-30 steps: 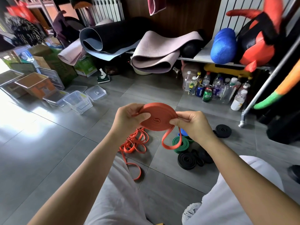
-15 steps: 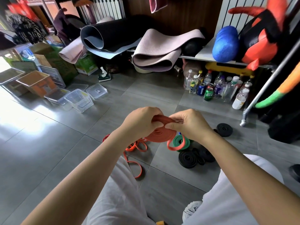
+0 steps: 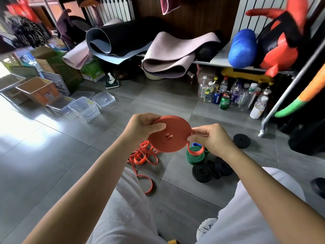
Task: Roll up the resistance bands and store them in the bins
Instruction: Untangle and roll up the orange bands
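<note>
The person holds a coiled orange band (image 3: 170,136) up between both hands, above the floor (image 3: 52,164). The left hand (image 3: 142,127) grips the coil's left edge, with the thumb laid across its flat face and the fingers curled behind. The right hand (image 3: 211,140) pinches the coil's right edge between thumb and fingertips, and the unrolled tail (image 3: 195,152) hangs in a short loop just below that hand. Beneath the left hand, loose orange bands (image 3: 144,156) lie heaped on the floor. Below the right hand sit a green roll (image 3: 194,158) and black rolls (image 3: 201,172). Another black roll (image 3: 241,140) lies to its right. Clear bins (image 3: 84,109) stand well left of the left hand.
</note>
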Demonstrator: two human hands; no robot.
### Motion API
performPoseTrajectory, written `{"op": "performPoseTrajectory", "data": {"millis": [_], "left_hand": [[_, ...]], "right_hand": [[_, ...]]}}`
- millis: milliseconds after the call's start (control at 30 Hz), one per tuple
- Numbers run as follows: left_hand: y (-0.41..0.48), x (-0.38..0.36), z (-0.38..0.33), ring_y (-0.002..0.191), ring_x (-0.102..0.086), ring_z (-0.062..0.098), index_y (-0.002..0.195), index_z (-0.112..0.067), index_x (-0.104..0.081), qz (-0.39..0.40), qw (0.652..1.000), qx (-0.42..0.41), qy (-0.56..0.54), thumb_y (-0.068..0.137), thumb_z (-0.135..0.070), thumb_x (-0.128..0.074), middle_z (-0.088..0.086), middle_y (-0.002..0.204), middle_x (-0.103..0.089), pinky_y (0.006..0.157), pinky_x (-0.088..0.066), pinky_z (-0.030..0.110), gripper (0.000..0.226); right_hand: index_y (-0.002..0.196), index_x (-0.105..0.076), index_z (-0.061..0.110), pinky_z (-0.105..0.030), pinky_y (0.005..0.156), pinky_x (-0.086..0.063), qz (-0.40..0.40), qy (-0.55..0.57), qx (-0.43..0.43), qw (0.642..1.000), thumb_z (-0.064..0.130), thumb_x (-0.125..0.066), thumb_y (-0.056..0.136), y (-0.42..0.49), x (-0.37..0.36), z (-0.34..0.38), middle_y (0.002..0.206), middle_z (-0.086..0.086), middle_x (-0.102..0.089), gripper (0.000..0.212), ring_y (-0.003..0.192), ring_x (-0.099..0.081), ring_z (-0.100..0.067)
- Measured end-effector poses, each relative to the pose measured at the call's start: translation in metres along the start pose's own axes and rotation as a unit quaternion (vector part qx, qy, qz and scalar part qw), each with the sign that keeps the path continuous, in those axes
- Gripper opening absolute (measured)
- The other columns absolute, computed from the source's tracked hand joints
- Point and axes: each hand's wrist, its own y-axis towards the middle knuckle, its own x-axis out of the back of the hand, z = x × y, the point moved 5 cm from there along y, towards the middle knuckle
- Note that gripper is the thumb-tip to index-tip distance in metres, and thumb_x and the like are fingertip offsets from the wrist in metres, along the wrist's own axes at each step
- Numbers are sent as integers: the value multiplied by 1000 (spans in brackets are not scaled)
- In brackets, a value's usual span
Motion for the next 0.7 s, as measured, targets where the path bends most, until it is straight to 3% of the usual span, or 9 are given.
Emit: {"op": "performPoseTrajectory", "data": {"millis": [133, 267, 367, 433, 533, 700], "left_hand": [[-3, 0, 6, 74, -69, 21, 91, -14, -70, -5, 995, 29, -94, 78, -3, -69, 2, 79, -72, 74, -58, 38, 17], [-5, -1, 9, 72, -69, 18, 97, -10, -69, -14, 985, 53, -165, 79, -7, -68, 3, 78, -72, 62, -57, 35, 18], [-4, 0, 11, 70, -69, 16, 96, -11, -69, -38, 976, 63, -207, 82, -8, -67, 0, 74, -71, 60, -57, 35, 15], [-4, 0, 12, 68, -69, 15, 96, -11, -69, -52, 972, 67, -219, 83, -8, -66, -2, 72, -71, 57, -57, 34, 14], [-4, -1, 15, 68, -70, 15, 97, -12, -68, -61, 969, 73, -228, 83, -9, -67, -2, 73, -71, 56, -56, 33, 14], [-5, -2, 17, 77, -69, 20, 101, -11, -69, -66, 964, 78, -246, 83, -11, -67, 5, 86, -71, 62, -57, 38, 18]], "right_hand": [[80, -72, 26, -12, 76, -53, -15, 67, 5, 998, 1, -75, 72, 2, 0, 7, 79, 9, -73, 26, 73, -68, 1], [86, -72, 21, -11, 70, -53, -22, 97, 10, 995, -1, -71, 75, 6, 0, 15, 74, 14, -71, 24, 68, -67, 1], [113, -66, 8, -13, 82, -49, -34, 43, 4, 998, 3, -64, 85, 7, -4, 16, 92, 8, -69, 28, 83, -66, -2], [119, -64, 5, -17, 89, -42, -66, -47, 18, 997, 7, -59, 91, 8, -5, 17, 101, 0, -62, 29, 96, -59, -11], [124, -61, 10, -21, 87, -37, -87, -149, 38, 984, 12, -53, 95, 8, -7, 19, 98, -5, -46, 30, 96, -47, -15], [128, -58, 11, -28, 98, -42, -77, -95, 6, 992, 8, -53, 94, 7, -8, 22, 111, -13, -58, 34, 103, -55, -20]]}}
